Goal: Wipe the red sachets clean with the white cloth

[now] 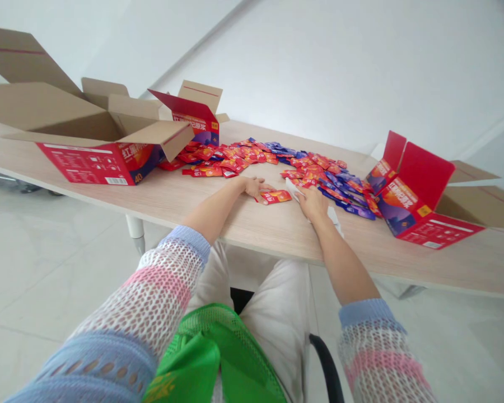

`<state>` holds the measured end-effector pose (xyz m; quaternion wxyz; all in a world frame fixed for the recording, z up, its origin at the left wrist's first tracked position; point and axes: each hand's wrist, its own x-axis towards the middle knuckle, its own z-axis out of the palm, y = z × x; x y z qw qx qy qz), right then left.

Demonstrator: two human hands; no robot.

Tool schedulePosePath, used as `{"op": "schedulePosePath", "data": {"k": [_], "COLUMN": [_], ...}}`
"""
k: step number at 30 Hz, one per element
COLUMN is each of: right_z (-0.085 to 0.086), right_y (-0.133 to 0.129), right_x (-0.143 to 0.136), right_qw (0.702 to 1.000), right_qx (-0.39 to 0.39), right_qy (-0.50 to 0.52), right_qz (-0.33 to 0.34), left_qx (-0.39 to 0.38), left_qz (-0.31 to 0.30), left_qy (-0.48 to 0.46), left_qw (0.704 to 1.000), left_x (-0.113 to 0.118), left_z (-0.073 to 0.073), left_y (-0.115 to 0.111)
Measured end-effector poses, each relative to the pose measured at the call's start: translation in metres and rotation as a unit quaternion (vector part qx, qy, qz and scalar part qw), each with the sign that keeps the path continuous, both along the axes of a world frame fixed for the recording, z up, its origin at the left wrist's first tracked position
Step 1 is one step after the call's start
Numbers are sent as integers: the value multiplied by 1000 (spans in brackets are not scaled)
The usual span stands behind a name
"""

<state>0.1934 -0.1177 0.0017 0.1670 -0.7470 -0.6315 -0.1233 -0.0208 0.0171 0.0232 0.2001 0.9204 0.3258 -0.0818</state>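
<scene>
A red sachet [277, 196] with an orange design lies flat near the front of the table. At its left end, my left hand [252, 186] holds it, fingers along the upper edge and thumb low down. Just right of the sachet, my right hand [311, 202] is closed on a white tissue [293, 189], which sticks out past the fingertips. More white material [334, 218] shows beside the right wrist. Behind both hands, many red sachets [243, 154] and purple-blue sachets [344, 190] spread in a curved pile.
On the left stands a large open red carton [84, 162] with raised flaps, and a smaller open red carton [197, 123] is behind it. Another open red carton [420, 207] is at the right. The wooden table's front edge [273, 254] runs above my lap.
</scene>
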Motion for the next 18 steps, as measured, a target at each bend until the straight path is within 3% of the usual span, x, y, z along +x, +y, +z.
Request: {"op": "schedulePosePath", "data": {"k": [5, 8, 13, 18], "right_z": [1, 0, -1, 0], "right_y": [-6, -1, 6, 1], "right_x": [-26, -33, -7, 22], "right_qw": [981, 970, 987, 997], "right_qx": [-15, -61, -97, -83], "right_qy": [-15, -22, -13, -11], "right_qz": [191, 233, 126, 3], "left_qx": [1, -1, 0, 1], "left_qz": [17, 0, 11, -10], "left_qy": [-14, -17, -11, 8], "left_qw": [1000, 1000, 1000, 1000], "left_x": [-3, -4, -3, -3], "left_z": [-2, -2, -3, -1], "left_y": [-2, -4, -1, -1]}}
